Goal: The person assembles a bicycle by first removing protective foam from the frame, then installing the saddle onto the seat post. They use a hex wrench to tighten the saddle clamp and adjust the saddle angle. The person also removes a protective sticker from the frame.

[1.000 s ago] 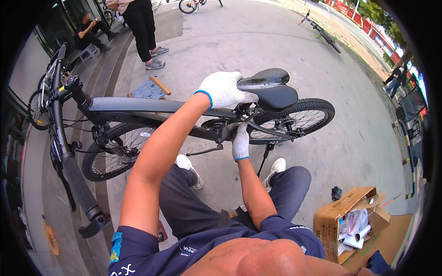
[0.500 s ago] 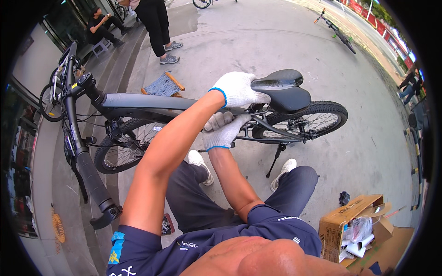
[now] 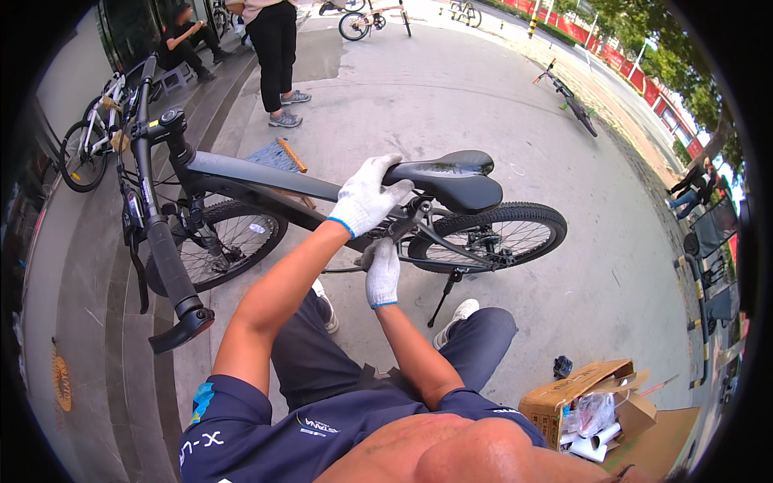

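A dark grey mountain bike stands across in front of me, handlebar to the left and rear wheel to the right. My left hand, in a white knitted glove, grips the narrow nose of the black bike saddle. Below it, my right hand, gloved too, is closed beside the frame under the saddle. Its fingers are partly hidden, and whatever they hold cannot be made out. The seat clamp area shows just right of my left hand.
A kickstand props the bike near my shoe. An opened cardboard box with packing scraps stands at lower right. Beyond the bike are a low folding stool, a standing person and a seated person. Steps run along the left.
The view has tilted up and shifted. My left hand has gone from the side of the saddle to its nose. My right hand has dropped lower, away from the underside of the saddle.
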The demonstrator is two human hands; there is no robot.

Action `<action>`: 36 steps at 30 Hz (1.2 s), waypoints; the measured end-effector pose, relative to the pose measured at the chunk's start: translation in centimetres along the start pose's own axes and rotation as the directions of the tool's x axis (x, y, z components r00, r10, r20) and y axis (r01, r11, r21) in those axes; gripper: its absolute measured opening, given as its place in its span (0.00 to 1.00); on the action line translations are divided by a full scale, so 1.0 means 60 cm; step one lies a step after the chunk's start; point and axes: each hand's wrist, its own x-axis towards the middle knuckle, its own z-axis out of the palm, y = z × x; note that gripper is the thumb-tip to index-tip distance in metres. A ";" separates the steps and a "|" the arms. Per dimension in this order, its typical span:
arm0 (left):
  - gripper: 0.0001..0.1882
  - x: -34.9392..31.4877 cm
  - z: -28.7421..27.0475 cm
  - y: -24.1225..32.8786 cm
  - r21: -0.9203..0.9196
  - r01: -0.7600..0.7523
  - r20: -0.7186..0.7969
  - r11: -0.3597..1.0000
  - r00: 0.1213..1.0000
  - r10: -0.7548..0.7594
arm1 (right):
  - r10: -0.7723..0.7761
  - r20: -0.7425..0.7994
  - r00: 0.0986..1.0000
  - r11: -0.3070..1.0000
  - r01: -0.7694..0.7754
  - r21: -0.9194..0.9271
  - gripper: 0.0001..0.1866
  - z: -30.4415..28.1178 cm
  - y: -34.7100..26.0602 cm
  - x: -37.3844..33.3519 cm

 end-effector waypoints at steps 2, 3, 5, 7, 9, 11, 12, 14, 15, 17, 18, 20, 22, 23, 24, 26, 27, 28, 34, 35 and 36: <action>0.26 -0.082 -0.002 -0.010 -0.356 0.212 -0.097 0.910 0.960 -0.261 | -0.142 0.170 0.975 0.927 0.191 -0.322 0.23 -0.049 -0.047 0.011; 0.24 -0.124 0.002 -0.011 -0.407 0.188 -0.036 0.894 0.975 -0.221 | -0.230 0.284 0.931 0.754 0.355 -0.553 0.21 -0.067 -0.076 0.016; 0.21 -0.180 0.029 -0.006 -0.392 0.245 0.049 0.887 0.968 -0.246 | -0.314 0.524 0.792 0.368 0.610 -0.702 0.13 -0.061 -0.117 0.024; 0.18 -0.192 0.050 -0.006 -0.399 0.293 0.014 0.869 0.949 -0.314 | -0.192 0.669 0.719 0.091 0.691 -0.717 0.12 -0.051 -0.153 0.026; 0.21 -0.168 0.046 -0.017 -0.690 0.261 -0.010 0.675 0.929 -0.370 | -0.160 0.767 0.621 0.199 0.782 -0.591 0.15 -0.048 -0.189 0.042; 0.21 -0.137 0.016 -0.031 -0.810 0.275 0.002 0.519 0.885 -0.466 | 0.034 0.807 0.589 0.416 0.726 -0.548 0.21 -0.083 -0.231 0.078; 0.21 -0.123 -0.009 -0.040 -0.833 0.272 0.000 0.482 0.870 -0.492 | 0.181 0.738 0.650 0.421 0.627 -0.656 0.24 -0.107 -0.248 0.105; 0.21 -0.089 -0.061 -0.052 -0.799 0.296 0.006 0.523 0.874 -0.487 | 0.436 0.576 0.692 0.365 0.449 -0.816 0.24 -0.166 -0.279 0.175; 0.21 -0.071 -0.086 -0.053 -0.766 0.323 0.015 0.556 0.874 -0.486 | 0.507 0.483 0.714 0.464 0.246 -0.851 0.20 -0.193 -0.285 0.207; 0.20 -0.040 -0.113 -0.046 -0.664 0.357 0.029 0.657 0.890 -0.455 | 0.415 0.323 0.850 0.728 -0.098 -0.679 0.16 -0.220 -0.268 0.271; 0.19 -0.019 -0.120 -0.042 -0.570 0.420 0.050 0.706 0.876 -0.480 | 0.443 0.342 0.829 0.774 -0.160 -0.613 0.13 -0.222 -0.264 0.314; 0.18 0.027 -0.127 -0.035 -0.468 0.516 0.171 0.717 0.849 -0.500 | -0.050 0.672 0.739 0.677 0.520 -0.521 0.17 -0.222 -0.223 0.350; 0.19 0.078 -0.131 -0.033 -0.277 0.607 0.306 0.745 0.791 -0.530 | 0.059 0.549 0.833 0.974 0.073 -0.214 0.24 -0.225 -0.189 0.366; 0.19 0.098 -0.122 -0.032 -0.217 0.604 0.332 0.767 0.784 -0.524 | 0.282 0.471 0.836 0.930 -0.358 0.079 0.28 -0.227 -0.177 0.373; 0.20 0.118 -0.113 -0.033 -0.147 0.604 0.343 0.784 0.774 -0.532 | 0.111 0.523 0.845 0.988 -0.036 -0.152 0.29 -0.230 -0.167 0.377; 0.20 0.142 -0.097 -0.035 -0.075 0.616 0.389 0.784 0.742 -0.546 | -0.081 0.681 0.728 0.648 0.557 -0.519 0.30 -0.235 -0.155 0.388; 0.20 0.149 -0.091 -0.036 -0.048 0.608 0.400 0.793 0.739 -0.542 | -0.181 0.743 0.645 0.498 0.711 -0.496 0.28 -0.239 -0.152 0.392; 0.21 0.152 -0.084 -0.037 -0.020 0.597 0.414 0.802 0.735 -0.537 | -0.208 0.773 0.599 0.329 0.787 -0.522 0.25 -0.241 -0.151 0.398; 0.21 0.151 -0.073 -0.037 -0.030 0.601 0.481 0.799 0.709 -0.515 | -0.216 0.642 0.735 0.730 0.559 -0.394 0.21 -0.223 -0.148 0.397; 0.21 0.156 -0.075 -0.036 -0.007 0.593 0.496 0.805 0.701 -0.513 | -0.186 0.628 0.756 0.670 0.565 -0.481 0.20 -0.222 -0.158 0.396; 0.22 0.163 -0.077 -0.035 0.077 0.566 0.506 0.821 0.687 -0.521 | -0.219 0.656 0.722 0.467 0.668 -0.579 0.18 -0.219 -0.167 0.393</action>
